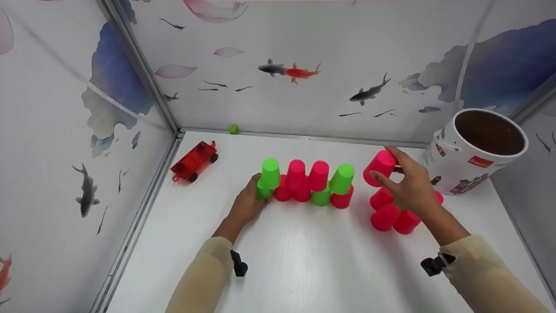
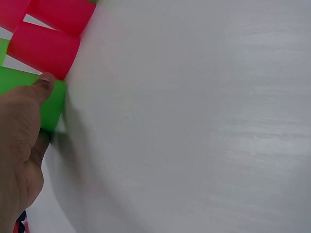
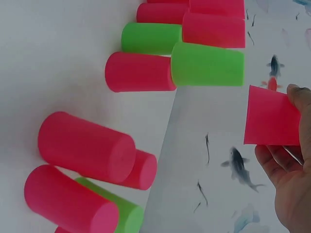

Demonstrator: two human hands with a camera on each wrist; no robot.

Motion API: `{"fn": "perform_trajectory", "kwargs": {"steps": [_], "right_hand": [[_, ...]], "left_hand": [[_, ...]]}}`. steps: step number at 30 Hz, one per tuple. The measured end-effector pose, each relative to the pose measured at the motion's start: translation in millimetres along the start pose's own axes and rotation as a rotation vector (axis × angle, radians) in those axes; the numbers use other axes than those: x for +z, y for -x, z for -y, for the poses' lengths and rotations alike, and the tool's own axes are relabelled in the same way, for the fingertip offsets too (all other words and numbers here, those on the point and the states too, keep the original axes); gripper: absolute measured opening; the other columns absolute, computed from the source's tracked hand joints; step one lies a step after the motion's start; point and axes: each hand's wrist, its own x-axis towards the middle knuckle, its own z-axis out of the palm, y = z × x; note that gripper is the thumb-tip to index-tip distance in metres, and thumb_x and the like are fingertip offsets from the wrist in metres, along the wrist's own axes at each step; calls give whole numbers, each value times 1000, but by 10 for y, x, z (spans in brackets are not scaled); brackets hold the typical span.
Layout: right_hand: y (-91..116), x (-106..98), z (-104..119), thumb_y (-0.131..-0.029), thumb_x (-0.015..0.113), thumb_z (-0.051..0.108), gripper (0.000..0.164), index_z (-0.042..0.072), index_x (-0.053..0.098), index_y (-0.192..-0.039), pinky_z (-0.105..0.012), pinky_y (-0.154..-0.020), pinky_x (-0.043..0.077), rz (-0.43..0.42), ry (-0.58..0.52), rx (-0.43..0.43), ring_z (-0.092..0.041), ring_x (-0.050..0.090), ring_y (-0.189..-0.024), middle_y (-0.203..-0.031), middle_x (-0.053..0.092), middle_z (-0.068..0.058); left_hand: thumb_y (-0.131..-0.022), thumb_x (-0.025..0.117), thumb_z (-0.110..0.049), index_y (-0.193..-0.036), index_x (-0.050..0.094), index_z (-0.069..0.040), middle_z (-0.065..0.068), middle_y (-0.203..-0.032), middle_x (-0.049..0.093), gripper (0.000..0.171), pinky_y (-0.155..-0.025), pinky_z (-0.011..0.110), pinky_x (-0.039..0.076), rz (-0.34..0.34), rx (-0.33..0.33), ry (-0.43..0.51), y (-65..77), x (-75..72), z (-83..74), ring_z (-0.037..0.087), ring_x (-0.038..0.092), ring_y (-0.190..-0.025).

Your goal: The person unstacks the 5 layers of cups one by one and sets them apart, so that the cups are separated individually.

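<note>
My right hand (image 1: 412, 184) holds a pink cup (image 3: 272, 119), upside down, between thumb and fingers, raised above a group of cups. My left hand (image 1: 247, 202) grips the lower green cup (image 2: 52, 108) at the left end of a row, thumb in front. That row of upside-down pink and green cups stands on the table; a second tier rests on it, with a green cup (image 1: 271, 171) at the left, two pink cups (image 1: 296, 171) in the middle and another green cup (image 1: 343, 178) at the right. Beneath my right hand stand several pink cups (image 1: 384, 217) and a green cup (image 3: 129, 208), partly hidden.
A white printed bucket (image 1: 471, 167) stands at the back right, close to my right hand. At the back left is a red toy car (image 1: 195, 161). A small green object (image 1: 234, 129) lies by the back wall. Printed panels edge the white table (image 1: 278, 261).
</note>
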Motion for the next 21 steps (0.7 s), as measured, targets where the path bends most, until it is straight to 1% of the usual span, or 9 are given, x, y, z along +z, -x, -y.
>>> {"fn": "perform_trajectory", "kwargs": {"steps": [6, 11, 15, 21], "right_hand": [[207, -163, -318, -91, 92, 11, 86, 6, 47, -164, 8, -88, 36, -21, 28, 30, -50, 68, -130, -145, 67, -25], [435, -239, -615, -90, 92, 8, 83, 2, 49, -161, 9, -88, 35, -43, 51, 58, -52, 68, -126, -141, 67, -27], [617, -308, -806, -91, 92, 9, 79, 1, 50, -158, 9, -86, 34, -51, 72, 107, -54, 67, -126, -141, 66, -29], [828, -422, -1047, -92, 91, 13, 74, 1, 52, -153, 10, -83, 31, -74, 107, 165, -57, 64, -125, -141, 65, -30]], "left_hand": [[-106, 76, -31, -170, 29, -25, 8, -162, 57, 80, -131, 57, 42, 5, -8, 13, 10, -3, -5, 31, 54, -151], [-105, 78, -29, -170, 30, -24, 8, -160, 59, 81, -129, 56, 44, 10, -20, 25, 28, -11, -20, 31, 56, -149], [-105, 78, -29, -171, 30, -26, 7, -160, 59, 82, -130, 56, 43, 13, -32, 25, 37, -13, -32, 30, 56, -150], [-106, 77, -29, -172, 28, -24, 9, -164, 57, 82, -131, 57, 41, 14, -28, 8, 23, -11, -36, 32, 53, -155]]}}
